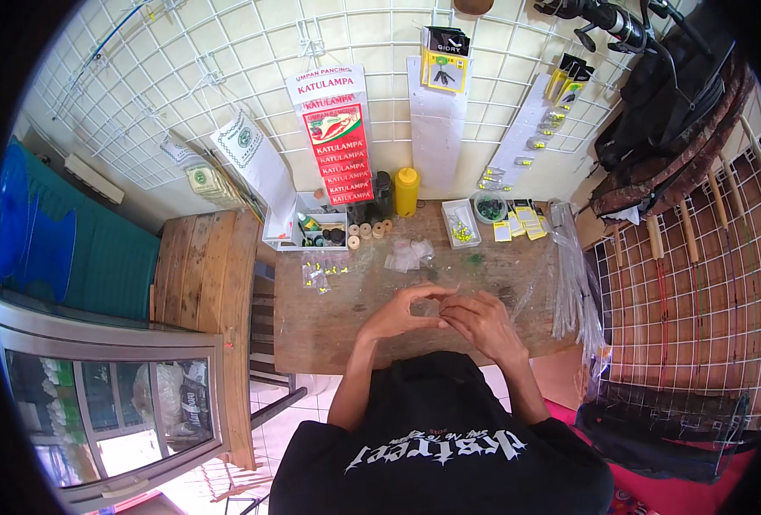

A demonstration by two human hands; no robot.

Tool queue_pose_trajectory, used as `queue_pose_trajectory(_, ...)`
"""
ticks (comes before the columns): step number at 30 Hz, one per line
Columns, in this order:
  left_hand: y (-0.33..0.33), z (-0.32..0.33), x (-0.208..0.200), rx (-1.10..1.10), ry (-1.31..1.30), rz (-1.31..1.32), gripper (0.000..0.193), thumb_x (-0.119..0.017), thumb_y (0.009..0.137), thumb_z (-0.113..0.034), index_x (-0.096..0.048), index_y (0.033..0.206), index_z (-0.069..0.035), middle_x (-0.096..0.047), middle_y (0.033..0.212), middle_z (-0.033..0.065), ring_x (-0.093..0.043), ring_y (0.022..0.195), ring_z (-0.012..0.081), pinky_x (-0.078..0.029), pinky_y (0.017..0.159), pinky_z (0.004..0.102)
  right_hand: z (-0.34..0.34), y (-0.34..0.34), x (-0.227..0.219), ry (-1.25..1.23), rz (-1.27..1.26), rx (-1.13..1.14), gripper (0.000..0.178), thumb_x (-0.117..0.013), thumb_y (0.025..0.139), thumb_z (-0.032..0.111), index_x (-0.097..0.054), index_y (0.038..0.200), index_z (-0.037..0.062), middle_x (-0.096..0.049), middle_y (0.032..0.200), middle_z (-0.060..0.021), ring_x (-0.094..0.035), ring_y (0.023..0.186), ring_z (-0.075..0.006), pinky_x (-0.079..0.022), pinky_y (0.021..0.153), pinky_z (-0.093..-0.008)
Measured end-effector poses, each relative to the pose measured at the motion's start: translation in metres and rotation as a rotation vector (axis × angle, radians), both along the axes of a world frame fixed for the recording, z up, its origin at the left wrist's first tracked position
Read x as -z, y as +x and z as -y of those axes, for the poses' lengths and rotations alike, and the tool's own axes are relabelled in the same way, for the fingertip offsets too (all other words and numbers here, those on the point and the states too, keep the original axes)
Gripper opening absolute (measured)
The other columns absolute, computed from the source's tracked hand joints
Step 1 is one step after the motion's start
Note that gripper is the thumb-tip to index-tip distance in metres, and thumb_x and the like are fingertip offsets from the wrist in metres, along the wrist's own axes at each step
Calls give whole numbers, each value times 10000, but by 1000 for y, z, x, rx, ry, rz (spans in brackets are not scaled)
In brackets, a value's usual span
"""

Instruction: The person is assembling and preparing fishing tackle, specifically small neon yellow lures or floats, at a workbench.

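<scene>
Above the front part of the wooden table, my two hands meet at the fingertips. On my left hand the thumb and forefinger curve round and come together close to the other hand. My right hand is closed, its fingers bunched in a pinch. Whatever sits between the fingertips is too small and too covered to name. Beyond the hands lie small clear plastic bags. Farther left are little clear packets with yellow bits.
Along the back stand a white divided box, wooden spools, a yellow squeeze bottle, a white tray of yellow-green pieces and a round tub. Yellow-and-white cards and long clear plastic sleeves lie right.
</scene>
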State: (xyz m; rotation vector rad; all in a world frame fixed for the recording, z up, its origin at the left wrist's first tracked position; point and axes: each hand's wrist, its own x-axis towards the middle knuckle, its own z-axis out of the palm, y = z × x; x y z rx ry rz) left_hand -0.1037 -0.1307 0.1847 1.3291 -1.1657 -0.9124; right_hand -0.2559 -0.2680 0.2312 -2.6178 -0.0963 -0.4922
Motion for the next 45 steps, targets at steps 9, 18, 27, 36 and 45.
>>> queue_pose_trajectory(9,9,-5,-10,66,53,-51,457,-816,678,-220,-674,1071,-37,-660,1027,78,-583,983,171,-426,899,322,-5,-4,-6,-83,54,-92,127,-682,755,151,-674,860,80,-653,971,13,-640,746,-172,-494,616,-317)
queue_pose_trajectory(18,8,-2,-9,51,58,-56,410,-803,690,-182,-683,1051,-31,-670,962,67,-603,851,139,-466,791,291,5,-8,5,112,-101,-148,162,-682,773,197,-683,889,84,-630,1106,-25,-649,904,-233,-525,733,-353)
queue_pose_trajectory(27,6,-4,-21,-56,19,56,366,-783,699,-142,-684,1035,-36,-681,904,72,-626,817,145,-483,749,297,3,-4,-22,67,-264,-200,181,-698,769,222,-695,878,78,-612,1154,-58,-638,912,-262,-515,730,-381)
queue_pose_trajectory(36,13,-5,-23,-292,-50,170,338,-759,695,-84,-685,1022,-44,-695,963,74,-647,877,172,-491,799,301,13,-2,-44,198,-173,-81,89,-733,743,148,-719,812,94,-640,1145,-50,-662,744,-197,-508,607,-293)
queue_pose_trajectory(45,12,10,-7,-198,-133,-292,344,-761,713,-9,-660,1042,8,-671,1032,98,-607,979,148,-486,852,298,28,19,-87,560,46,-18,100,-756,707,26,-721,800,39,-655,1056,-113,-598,741,-107,-450,564,-239)
